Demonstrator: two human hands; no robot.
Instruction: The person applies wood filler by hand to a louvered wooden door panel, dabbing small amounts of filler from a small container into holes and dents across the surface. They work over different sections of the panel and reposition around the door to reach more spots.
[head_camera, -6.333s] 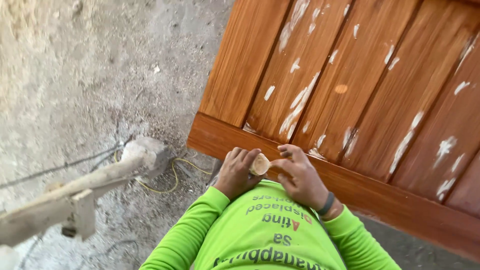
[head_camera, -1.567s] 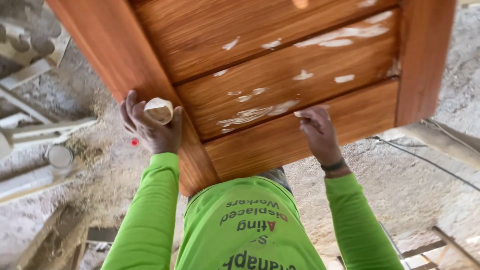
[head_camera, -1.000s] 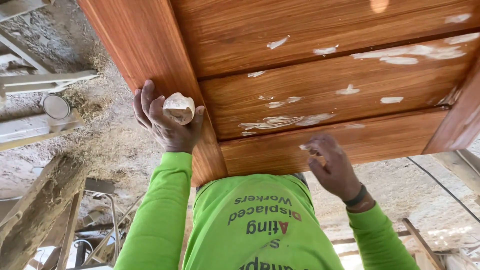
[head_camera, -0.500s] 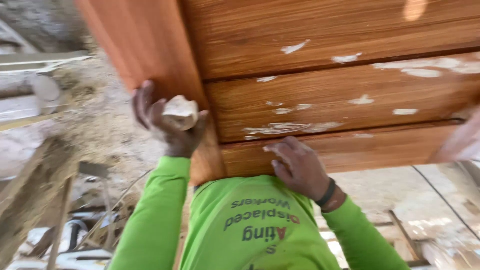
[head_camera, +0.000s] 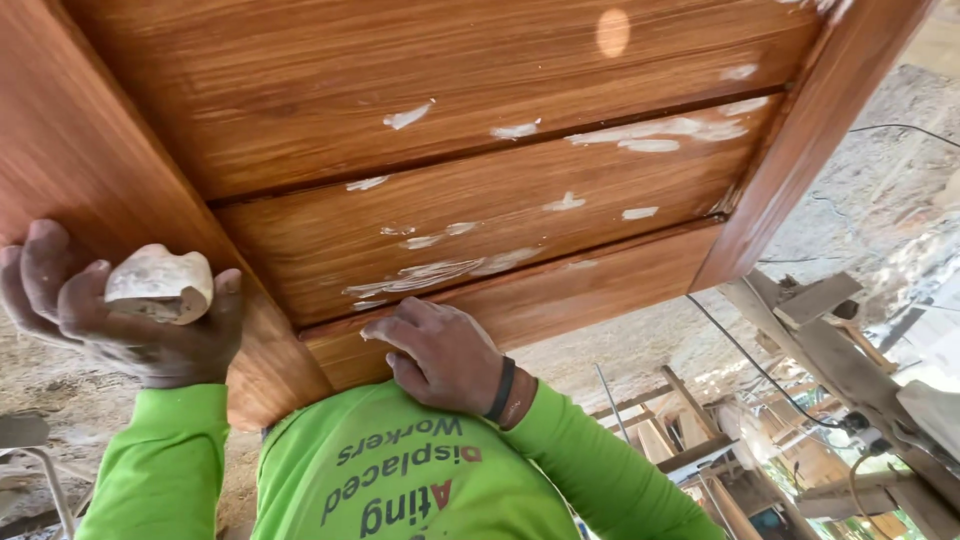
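Sandy ground and scattered timber lay beyond a large varnished wooden door panel. Well apart from each other, the hands worked at its near corner: the left hand was curled tight around a pale lump of filler beside the side rail, while the right hand, closer to the patches, pressed loosely bent fingertips on the bottom rail, perhaps holding a dab. White filler smears ran along the boards just ahead of it.

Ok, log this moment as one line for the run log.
left hand: holds pale putty lump | right hand: fingertips on wooden door panel | panel: pale filler patches
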